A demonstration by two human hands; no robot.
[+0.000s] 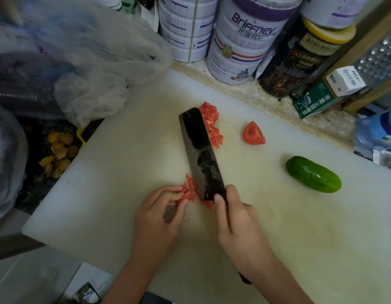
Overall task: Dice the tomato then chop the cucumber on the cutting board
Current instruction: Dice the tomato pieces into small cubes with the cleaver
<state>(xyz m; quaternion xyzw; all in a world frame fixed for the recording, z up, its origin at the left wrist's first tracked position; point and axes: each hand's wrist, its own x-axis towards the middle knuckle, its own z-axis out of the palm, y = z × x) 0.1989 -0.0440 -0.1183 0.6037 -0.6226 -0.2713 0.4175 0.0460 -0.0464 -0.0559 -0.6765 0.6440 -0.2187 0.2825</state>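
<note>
The cutting board [124, 150] bears diced tomato [212, 121], a tomato wedge [253, 133], a cucumber [313, 174] and, seemingly, juice smears [216, 147].

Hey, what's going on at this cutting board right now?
A person is partway through dicing a tomato on a white cutting board. The right hand holds a dark cleaver, and the left hand pinches a small bunch of tomato pieces beside the blade. A pile of diced tomato lies near the blade's far end. One tomato wedge is still uncut, and the cucumber lies whole to the right.
</note>
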